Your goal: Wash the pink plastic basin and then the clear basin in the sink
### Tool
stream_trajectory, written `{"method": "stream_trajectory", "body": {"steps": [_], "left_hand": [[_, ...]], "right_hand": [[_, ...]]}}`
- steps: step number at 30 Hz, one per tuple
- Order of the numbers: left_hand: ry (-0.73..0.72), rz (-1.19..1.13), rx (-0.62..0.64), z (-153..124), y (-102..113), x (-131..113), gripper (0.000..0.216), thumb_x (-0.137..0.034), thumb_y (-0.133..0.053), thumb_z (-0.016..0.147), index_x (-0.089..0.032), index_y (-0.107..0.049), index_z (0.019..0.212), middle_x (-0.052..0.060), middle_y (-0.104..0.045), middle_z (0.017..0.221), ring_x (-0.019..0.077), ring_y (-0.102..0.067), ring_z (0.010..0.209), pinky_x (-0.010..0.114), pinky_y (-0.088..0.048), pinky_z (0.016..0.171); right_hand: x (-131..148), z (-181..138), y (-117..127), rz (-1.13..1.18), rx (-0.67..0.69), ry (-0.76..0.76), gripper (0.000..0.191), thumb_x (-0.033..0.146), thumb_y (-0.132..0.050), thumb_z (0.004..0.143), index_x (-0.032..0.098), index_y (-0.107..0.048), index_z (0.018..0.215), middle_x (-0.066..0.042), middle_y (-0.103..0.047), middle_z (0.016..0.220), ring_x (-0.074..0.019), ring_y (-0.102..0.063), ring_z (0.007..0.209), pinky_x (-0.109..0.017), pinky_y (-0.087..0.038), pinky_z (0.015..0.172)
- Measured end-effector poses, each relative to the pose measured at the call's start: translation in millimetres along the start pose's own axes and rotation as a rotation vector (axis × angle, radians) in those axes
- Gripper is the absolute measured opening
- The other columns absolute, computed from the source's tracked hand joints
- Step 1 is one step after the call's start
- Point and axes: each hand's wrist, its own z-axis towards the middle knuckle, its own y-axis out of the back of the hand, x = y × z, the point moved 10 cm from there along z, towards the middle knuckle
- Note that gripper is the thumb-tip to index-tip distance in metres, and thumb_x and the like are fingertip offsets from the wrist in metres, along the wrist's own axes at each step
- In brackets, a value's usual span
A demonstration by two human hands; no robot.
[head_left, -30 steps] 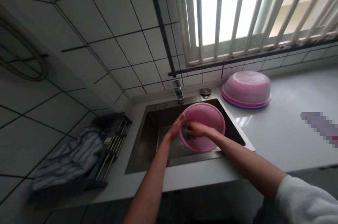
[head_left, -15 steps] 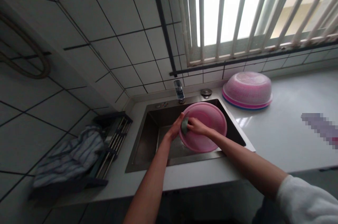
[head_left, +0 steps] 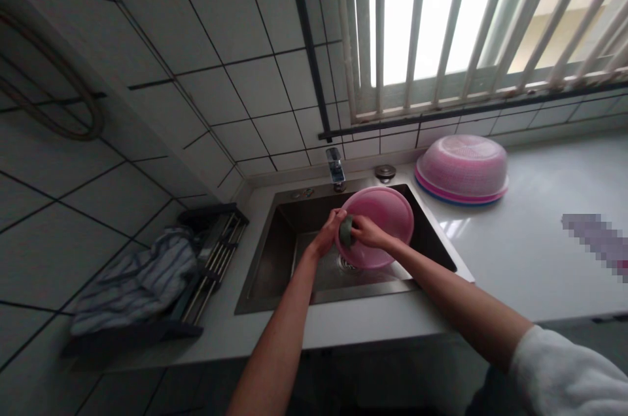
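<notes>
A pink plastic colander [head_left: 387,213] is tilted over the right half of the steel sink [head_left: 275,256]. My left hand [head_left: 328,233] grips its left rim, fingers closed over the edge. Inside the colander, against the left wall, my right hand [head_left: 369,233] is closed on a dark green scouring pad [head_left: 346,231]. The drain [head_left: 346,263] shows below the colander's lower left edge. Behind the sink stands a chrome faucet [head_left: 335,169].
Upturned pink basins or colanders [head_left: 462,171] are stacked on the counter right of the sink. A round metal drain plug [head_left: 385,172] sits behind the sink's rim. On the left is a dark rack [head_left: 216,265] with a striped cloth [head_left: 142,282]. A barred window is above.
The colander has tipped further and shifted slightly left and up, uncovering more of the drain. My right hand has moved the scouring pad slightly right along the colander's left wall.
</notes>
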Motion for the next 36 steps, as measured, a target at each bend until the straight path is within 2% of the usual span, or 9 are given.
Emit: {"method": "stream_trajectory", "body": {"steps": [3,8,15,17,21,23,29,31,36], "left_hand": [[-0.01,0.063,0.013,-0.2,-2.0,0.4,0.07,-0.072,-0.075,0.089,-0.018,-0.069,0.133,0.007,-0.076,0.12,0.0269,-0.067,0.12,0.04,-0.046,0.113],[0.0,0.018,0.083,-0.8,-16.6,-2.8,0.084,-0.078,-0.077,0.084,-0.019,-0.071,0.142,0.013,-0.075,0.139,0.0363,-0.057,0.144,0.047,-0.036,0.126],[0.021,-0.012,0.012,1.6,-5.7,-0.1,0.084,-0.084,-0.077,0.079,-0.017,-0.079,0.131,0.015,-0.075,0.141,0.039,-0.058,0.144,0.05,-0.039,0.126],[0.046,-0.012,0.029,0.7,-7.8,2.5,0.087,-0.083,-0.078,0.078,-0.016,-0.078,0.132,0.016,-0.077,0.135,0.0389,-0.062,0.139,0.051,-0.043,0.123],[0.096,-0.001,0.054,-2.4,-14.8,5.0,0.088,-0.083,-0.074,0.082,-0.014,-0.076,0.135,0.016,-0.08,0.128,0.0373,-0.069,0.13,0.049,-0.048,0.118],[0.063,0.0,0.055,-2.4,-15.9,0.7,0.087,-0.082,-0.075,0.083,-0.015,-0.075,0.137,0.015,-0.078,0.134,0.0369,-0.067,0.133,0.048,-0.046,0.119],[0.034,0.02,0.003,-0.2,-4.5,0.0,0.085,-0.083,-0.074,0.082,-0.014,-0.078,0.13,0.016,-0.073,0.142,0.0389,-0.061,0.141,0.049,-0.043,0.123],[0.032,0.037,0.001,-0.1,-3.7,0.5,0.084,-0.081,-0.075,0.082,-0.014,-0.077,0.132,0.016,-0.074,0.141,0.0385,-0.063,0.138,0.05,-0.043,0.123],[0.053,0.026,0.067,0.6,-15.5,4.1,0.089,-0.083,-0.072,0.084,-0.016,-0.072,0.143,0.015,-0.074,0.141,0.0398,-0.065,0.135,0.053,-0.045,0.12]], "right_hand": [[-0.7,1.0,-8.7,0.037,0.036,0.001,0.012,0.021,-0.058,0.088,0.016,-0.064,0.078,-0.005,-0.071,0.079,-0.0153,-0.058,0.067,-0.023,-0.042,0.061],[-2.0,5.2,21.4,0.145,-0.162,-0.014,0.013,0.021,-0.056,0.089,0.015,-0.067,0.085,-0.007,-0.074,0.087,-0.0179,-0.063,0.074,-0.024,-0.047,0.065],[5.0,-10.5,-34.2,0.077,0.32,-0.007,0.004,0.013,-0.064,0.078,0.016,-0.064,0.075,-0.002,-0.067,0.073,-0.0128,-0.054,0.061,-0.022,-0.04,0.057],[6.3,-7.2,-25.2,0.085,0.249,-0.003,0.006,0.015,-0.063,0.079,0.016,-0.064,0.074,-0.002,-0.066,0.071,-0.013,-0.053,0.061,-0.022,-0.039,0.056],[6.0,3.0,27.9,0.221,-0.147,-0.018,0.015,0.028,-0.058,0.087,0.015,-0.067,0.086,-0.006,-0.071,0.084,-0.0177,-0.06,0.072,-0.025,-0.047,0.062],[6.9,2.9,37.3,0.254,-0.219,-0.009,0.017,0.03,-0.059,0.087,0.016,-0.067,0.09,-0.007,-0.072,0.089,-0.0189,-0.062,0.077,-0.026,-0.049,0.066],[4.4,-6.2,-28.3,0.175,0.213,-0.029,0.004,0.019,-0.063,0.079,0.016,-0.063,0.076,-0.003,-0.065,0.073,-0.0144,-0.054,0.064,-0.023,-0.043,0.059],[0.0,-4.9,-22.7,0.187,0.153,-0.042,0.007,0.022,-0.061,0.081,0.017,-0.062,0.077,-0.003,-0.064,0.073,-0.0144,-0.054,0.064,-0.023,-0.042,0.057],[-12.2,0.9,43.9,0.216,-0.289,-0.08,0.02,0.034,-0.055,0.09,0.017,-0.064,0.088,-0.007,-0.07,0.086,-0.0191,-0.061,0.074,-0.026,-0.048,0.063]]}}
